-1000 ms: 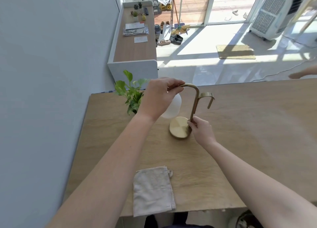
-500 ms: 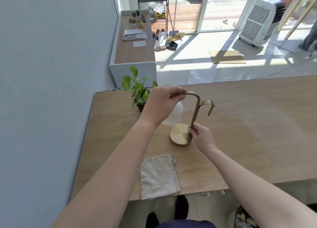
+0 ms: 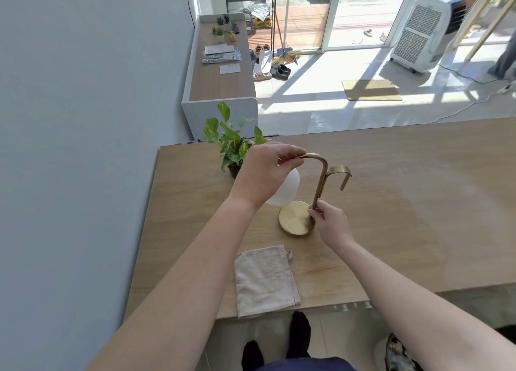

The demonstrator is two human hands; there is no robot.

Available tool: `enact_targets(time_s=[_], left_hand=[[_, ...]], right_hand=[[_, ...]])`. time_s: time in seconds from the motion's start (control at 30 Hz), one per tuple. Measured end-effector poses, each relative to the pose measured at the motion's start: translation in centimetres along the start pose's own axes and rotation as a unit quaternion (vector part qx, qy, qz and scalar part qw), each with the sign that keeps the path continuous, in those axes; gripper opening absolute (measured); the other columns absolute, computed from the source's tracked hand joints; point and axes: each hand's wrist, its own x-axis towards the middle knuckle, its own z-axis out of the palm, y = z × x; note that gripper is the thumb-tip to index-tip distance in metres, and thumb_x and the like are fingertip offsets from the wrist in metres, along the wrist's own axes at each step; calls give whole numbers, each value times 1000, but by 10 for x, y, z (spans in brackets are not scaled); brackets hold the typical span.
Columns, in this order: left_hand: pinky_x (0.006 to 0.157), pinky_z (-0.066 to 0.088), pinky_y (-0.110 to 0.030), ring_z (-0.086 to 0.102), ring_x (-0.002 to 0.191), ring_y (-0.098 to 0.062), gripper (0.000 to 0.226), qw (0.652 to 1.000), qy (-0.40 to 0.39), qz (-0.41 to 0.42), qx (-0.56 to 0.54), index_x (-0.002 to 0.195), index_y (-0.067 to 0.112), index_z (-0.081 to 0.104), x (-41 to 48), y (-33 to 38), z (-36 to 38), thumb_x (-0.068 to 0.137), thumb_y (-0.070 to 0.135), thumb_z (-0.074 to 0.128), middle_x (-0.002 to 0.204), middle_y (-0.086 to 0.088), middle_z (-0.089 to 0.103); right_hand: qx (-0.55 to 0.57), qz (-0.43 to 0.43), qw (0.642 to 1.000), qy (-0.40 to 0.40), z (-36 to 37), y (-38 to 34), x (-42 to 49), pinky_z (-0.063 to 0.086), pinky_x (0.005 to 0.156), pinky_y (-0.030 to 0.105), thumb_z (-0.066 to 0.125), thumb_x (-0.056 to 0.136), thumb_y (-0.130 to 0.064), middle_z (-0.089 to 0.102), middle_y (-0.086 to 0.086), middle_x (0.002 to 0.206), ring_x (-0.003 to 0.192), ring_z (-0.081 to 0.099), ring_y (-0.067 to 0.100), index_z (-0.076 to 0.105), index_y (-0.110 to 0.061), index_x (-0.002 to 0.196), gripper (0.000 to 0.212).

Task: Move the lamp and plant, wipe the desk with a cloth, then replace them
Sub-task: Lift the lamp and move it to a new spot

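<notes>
Early stage. Left hand (image 3: 265, 172) grips lamp (image 3: 315, 192) arch, right hand (image 3: 331, 222) pinches stem; base on desk (image 3: 418, 203). Plant (image 3: 233, 144) unmoved behind. Cloth (image 3: 265, 281) unused at near edge. Wiping, replacing remain.

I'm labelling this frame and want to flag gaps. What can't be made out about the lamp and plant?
Head view only:
- lamp, its white shade: mostly hidden behind the left hand.
- plant, its pot: largely covered by leaves and that hand.
- lamp's stem foot: hidden by the right hand.
- papers on the far counter: too small to read.
</notes>
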Motion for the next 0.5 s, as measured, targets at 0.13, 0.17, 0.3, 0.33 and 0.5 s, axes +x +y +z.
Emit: enact_targets(time_s=[0.13, 0.17, 0.3, 0.33, 0.5], left_hand=[[86, 57, -21, 72, 93, -3, 21, 1000, -9, -4, -6, 114, 22, 85, 0, 1, 0, 93, 19, 82, 100, 10, 81], [85, 56, -19, 72, 92, -3, 22, 1000, -13, -4, -7, 114, 22, 85, 0, 1, 1, 93, 20, 83, 100, 11, 81], [86, 54, -14, 73, 92, 0, 24, 1000, -18, 0, -6, 116, 22, 84, 2, 4, 4, 93, 20, 83, 103, 10, 82], [86, 55, -16, 73, 92, 0, 23, 1000, -18, -4, -10, 116, 22, 85, 3, 3, 5, 93, 20, 83, 102, 10, 82], [89, 61, -30, 74, 92, -3, 24, 999, -28, -15, -26, 115, 24, 85, 6, 1, 6, 92, 21, 83, 101, 12, 82]], right_hand=[[8, 8, 1000, 2, 3, 1, 1, 55, 78, 41, 64, 105, -24, 74, -6, 85, 85, 69, 16, 65, -21, 88, 17], [7, 8, 1000, 3, 3, 1, 2, 56, 79, 41, 64, 105, -24, 74, -6, 85, 86, 69, 16, 65, -21, 89, 17], [4, 18, 1000, 2, 5, 2, 4, 58, 83, 45, 64, 105, -24, 74, -5, 86, 86, 70, 17, 65, -17, 90, 17], [2, 20, 1000, 2, 6, 2, 4, 59, 84, 45, 64, 105, -24, 74, -5, 87, 87, 70, 18, 65, -17, 91, 17], [-5, 26, 1000, -1, 3, 2, 6, 58, 84, 46, 61, 107, -26, 73, -3, 87, 87, 70, 19, 63, -16, 91, 18]])
